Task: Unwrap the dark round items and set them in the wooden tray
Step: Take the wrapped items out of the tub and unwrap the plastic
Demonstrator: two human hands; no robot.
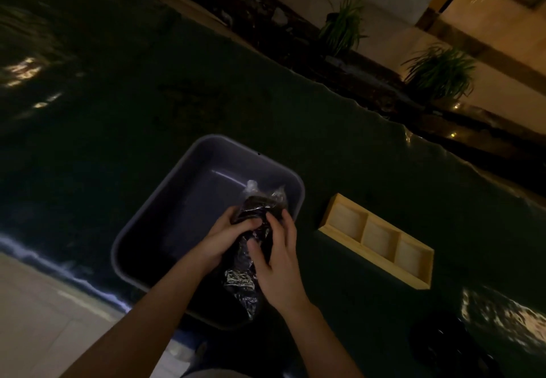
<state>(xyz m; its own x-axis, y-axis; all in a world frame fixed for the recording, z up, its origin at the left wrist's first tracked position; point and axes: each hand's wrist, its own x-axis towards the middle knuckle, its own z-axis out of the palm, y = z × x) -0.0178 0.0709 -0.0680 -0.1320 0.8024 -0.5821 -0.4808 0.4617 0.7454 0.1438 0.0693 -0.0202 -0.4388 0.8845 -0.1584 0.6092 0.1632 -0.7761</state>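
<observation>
Both hands hold a crinkly clear plastic package [246,277] with dark contents, above the near right part of a grey plastic tub [165,200]. My left hand [220,240] grips the package's left side near the top. My right hand [279,259] closes on its right side, thumb pressed into the wrap. The dark round items inside cannot be told apart in the dim light. A wooden tray [376,240] with three compartments lies to the right on the dark table, nothing visible in it.
The table is dark and glossy, its near edge running lower left over a pale floor [38,312]. Two potted plants [344,23] [440,70] stand beyond the far edge. A dark rounded object [443,345] sits near the lower right.
</observation>
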